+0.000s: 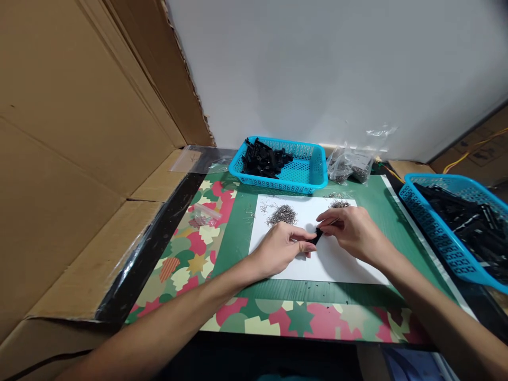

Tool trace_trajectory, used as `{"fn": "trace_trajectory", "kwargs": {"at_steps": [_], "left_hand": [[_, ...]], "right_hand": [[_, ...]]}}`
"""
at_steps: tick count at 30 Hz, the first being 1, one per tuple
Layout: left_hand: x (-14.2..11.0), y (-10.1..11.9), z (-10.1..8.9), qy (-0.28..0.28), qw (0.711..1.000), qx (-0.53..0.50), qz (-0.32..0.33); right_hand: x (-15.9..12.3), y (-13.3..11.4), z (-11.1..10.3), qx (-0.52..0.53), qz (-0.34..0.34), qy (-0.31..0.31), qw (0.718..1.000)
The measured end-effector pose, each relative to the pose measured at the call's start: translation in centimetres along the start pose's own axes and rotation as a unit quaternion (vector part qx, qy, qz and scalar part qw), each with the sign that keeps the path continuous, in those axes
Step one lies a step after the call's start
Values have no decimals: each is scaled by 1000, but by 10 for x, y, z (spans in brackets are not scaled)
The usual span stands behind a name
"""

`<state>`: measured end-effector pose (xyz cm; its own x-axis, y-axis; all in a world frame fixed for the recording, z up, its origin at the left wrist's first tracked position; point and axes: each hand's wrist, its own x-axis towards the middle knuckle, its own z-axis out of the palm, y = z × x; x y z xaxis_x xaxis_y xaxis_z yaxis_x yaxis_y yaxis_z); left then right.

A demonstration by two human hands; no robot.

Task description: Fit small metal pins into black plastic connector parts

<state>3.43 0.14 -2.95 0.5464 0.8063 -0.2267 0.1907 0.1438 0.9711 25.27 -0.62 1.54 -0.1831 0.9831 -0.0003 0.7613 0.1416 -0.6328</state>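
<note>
My left hand [286, 244] pinches a small black plastic part [316, 236] above the white paper sheet [337, 267]. At the upper end of that part, my right hand [349, 227] has its thumb and fingers pressed together. Whatever lies between those right fingertips is too small to make out. Just beyond my left hand, a pile of small metal pieces [282, 214] rests on the paper. A second metal pile [338, 203] lies behind my right hand and is partly hidden by it.
A blue basket [305, 185] at the back holds black parts [264, 159]. Plastic bags [351, 165] stand beside it. On the right is another blue basket [448, 246] of longer black pieces. A small clear bag [204, 214] lies left; cardboard [79, 132] walls that side.
</note>
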Motion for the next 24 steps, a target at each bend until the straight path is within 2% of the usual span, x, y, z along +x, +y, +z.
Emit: {"fn": "trace_trajectory", "kwargs": {"at_steps": [6, 13, 19, 22, 24], "left_hand": [[-2, 1, 0, 4, 1000, 5, -2], [-2, 5, 2, 5, 1000, 6, -9], [0, 4, 3, 1, 1000, -25, 1], [-2, 7, 3, 7, 999, -28, 14], [-4, 11, 3, 11, 999, -12, 47]], "right_hand": [[-5, 7, 2, 19, -20, 10, 1000], [-3, 10, 0, 43, -6, -18, 999], [-7, 9, 7, 31, -28, 26, 999], [-8, 14, 7, 83, -38, 22, 996], [-8, 19, 8, 137, -38, 29, 989]]}}
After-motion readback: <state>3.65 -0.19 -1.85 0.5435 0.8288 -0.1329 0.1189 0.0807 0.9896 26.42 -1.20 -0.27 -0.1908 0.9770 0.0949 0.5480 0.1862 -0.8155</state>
